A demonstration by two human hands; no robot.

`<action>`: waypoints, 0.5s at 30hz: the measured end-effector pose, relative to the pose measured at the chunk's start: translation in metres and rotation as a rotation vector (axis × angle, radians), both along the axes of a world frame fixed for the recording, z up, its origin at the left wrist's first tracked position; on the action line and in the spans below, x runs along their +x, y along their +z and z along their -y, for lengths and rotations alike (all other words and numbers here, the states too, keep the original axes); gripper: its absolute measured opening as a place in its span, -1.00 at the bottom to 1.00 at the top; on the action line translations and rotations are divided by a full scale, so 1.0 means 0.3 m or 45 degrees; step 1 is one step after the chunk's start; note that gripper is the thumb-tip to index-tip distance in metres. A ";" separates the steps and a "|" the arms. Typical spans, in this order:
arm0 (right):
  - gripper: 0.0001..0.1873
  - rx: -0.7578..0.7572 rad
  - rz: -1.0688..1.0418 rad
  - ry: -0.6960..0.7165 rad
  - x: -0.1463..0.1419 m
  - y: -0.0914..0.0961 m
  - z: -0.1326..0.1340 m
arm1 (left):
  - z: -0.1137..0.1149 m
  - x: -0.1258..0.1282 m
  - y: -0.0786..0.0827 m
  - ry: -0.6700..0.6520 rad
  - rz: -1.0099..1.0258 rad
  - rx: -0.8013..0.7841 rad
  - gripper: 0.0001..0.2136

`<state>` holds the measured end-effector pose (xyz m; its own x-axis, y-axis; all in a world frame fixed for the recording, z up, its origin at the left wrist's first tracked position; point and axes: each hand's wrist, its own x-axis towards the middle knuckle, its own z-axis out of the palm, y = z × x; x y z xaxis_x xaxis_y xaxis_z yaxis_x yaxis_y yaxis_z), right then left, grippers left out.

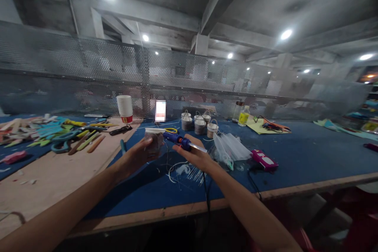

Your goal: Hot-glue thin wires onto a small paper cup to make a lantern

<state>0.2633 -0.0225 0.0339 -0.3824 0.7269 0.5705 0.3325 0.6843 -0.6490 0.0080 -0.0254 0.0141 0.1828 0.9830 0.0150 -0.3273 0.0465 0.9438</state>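
My left hand [141, 150] is wrapped round a small cup [153, 145] with a pale rim, held above the blue table. In my right hand [193, 153] is a blue hot glue gun [177, 139], its nozzle pointing left at the cup's upper side. A clear glue stick [197, 148] sticks out of the gun's back end, and a dark cord [206, 193] hangs down beneath that hand. Behind the gun a yellow loop [171, 130] shows near the cup's rim. Several small buckets with thin handles [200, 126] stand just beyond my hands.
Clear plastic bags [233, 147], loose glue sticks [196, 174] and a magenta box [264, 160] lie to the right. Leftward are teal scissors [63, 141], paper scraps [26, 126] and stacked paper cups [125, 108]. A yellow-labelled bottle [244, 116] stands before the perforated metal screen [183, 71].
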 end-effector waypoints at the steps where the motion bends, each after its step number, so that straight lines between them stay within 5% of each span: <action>1: -0.60 0.004 0.002 0.000 0.000 0.001 0.001 | 0.000 -0.001 0.000 -0.006 0.006 0.003 -0.60; 15: -0.60 -0.015 0.032 -0.020 0.001 0.005 0.004 | 0.000 0.000 0.003 -0.036 0.034 0.003 -0.61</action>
